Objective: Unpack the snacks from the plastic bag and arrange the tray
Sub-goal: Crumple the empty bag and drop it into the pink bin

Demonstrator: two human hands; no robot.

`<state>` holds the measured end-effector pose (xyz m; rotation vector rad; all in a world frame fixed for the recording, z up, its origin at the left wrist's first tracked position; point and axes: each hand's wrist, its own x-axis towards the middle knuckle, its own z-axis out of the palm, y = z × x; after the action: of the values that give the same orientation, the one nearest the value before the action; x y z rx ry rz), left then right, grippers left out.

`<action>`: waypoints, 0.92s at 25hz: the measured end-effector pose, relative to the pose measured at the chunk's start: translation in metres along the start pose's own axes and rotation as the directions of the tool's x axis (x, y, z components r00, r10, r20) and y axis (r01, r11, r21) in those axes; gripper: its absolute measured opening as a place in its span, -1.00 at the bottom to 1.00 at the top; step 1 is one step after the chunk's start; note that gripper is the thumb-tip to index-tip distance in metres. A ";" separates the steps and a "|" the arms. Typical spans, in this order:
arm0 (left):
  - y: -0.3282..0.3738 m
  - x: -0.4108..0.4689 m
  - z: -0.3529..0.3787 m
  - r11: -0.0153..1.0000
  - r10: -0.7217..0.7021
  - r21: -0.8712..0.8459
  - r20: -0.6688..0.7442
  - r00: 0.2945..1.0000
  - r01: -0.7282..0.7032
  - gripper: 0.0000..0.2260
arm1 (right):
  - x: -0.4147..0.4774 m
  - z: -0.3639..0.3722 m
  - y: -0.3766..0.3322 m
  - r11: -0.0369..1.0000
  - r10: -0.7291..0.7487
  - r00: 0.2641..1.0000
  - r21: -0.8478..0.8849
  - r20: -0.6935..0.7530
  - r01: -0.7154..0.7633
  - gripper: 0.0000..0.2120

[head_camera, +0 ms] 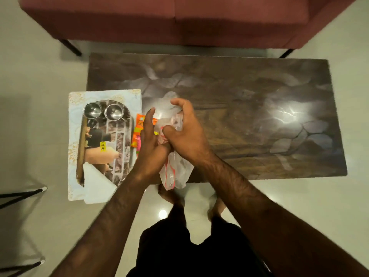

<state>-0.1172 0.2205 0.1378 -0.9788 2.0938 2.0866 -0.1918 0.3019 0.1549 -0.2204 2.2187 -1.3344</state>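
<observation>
A clear plastic bag [175, 174] with red print lies at the table's near edge, its lower end hanging over it. My right hand [185, 132] grips the bag's bunched upper part. My left hand [149, 142] presses against the bag's left side, fingers stretched forward over orange and yellow snack packets [136, 132]. Whether the left hand holds the bag is hidden. A shiny oval metal tray [121, 154] rests on a pale patterned box [73, 140] at the left, carrying two steel cups [102, 111] and a folded white napkin [95, 182].
The dark glossy coffee table [239, 116] stretches to the right of the bag. A maroon sofa [179, 21] stands behind it. Black metal legs [22, 194] show at the far left. My bare feet [173, 194] stand on the light tiled floor below the table edge.
</observation>
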 end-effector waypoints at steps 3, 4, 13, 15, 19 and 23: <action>0.007 -0.004 0.039 1.000 0.019 -0.013 0.153 0.988 -0.017 -0.49 | -0.009 -0.040 0.021 0.999 0.033 0.996 0.019 -0.077 -0.031 -0.31; 0.009 -0.005 0.052 0.999 0.039 0.003 0.122 0.992 -0.040 -0.56 | -0.014 -0.051 0.026 0.999 0.036 0.994 0.032 -0.099 -0.033 -0.33; 0.029 -0.027 0.203 0.797 -0.206 -0.533 0.200 0.958 0.283 -0.51 | -0.076 -0.182 0.104 0.999 -0.052 0.998 0.005 -0.023 0.052 -0.37; 0.027 -0.039 0.245 0.734 -0.313 -0.554 0.239 0.919 0.394 -0.61 | -0.090 -0.215 0.122 0.999 -0.045 0.997 -0.023 -0.058 0.044 -0.39; 0.026 -0.064 0.325 0.697 -0.379 -0.532 0.297 0.876 0.481 -0.60 | -0.106 -0.279 0.146 0.984 -0.056 0.949 -0.180 -0.309 0.000 -0.59; 0.031 -0.074 0.369 0.721 -0.286 -0.515 0.390 0.875 0.465 -0.74 | -0.105 -0.327 0.170 0.988 0.055 0.921 -0.114 -0.387 -0.107 -0.68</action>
<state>-0.2202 0.5833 0.1599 -0.9625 0.9791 2.4920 -0.2524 0.6804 0.1669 0.0960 2.6134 -1.2700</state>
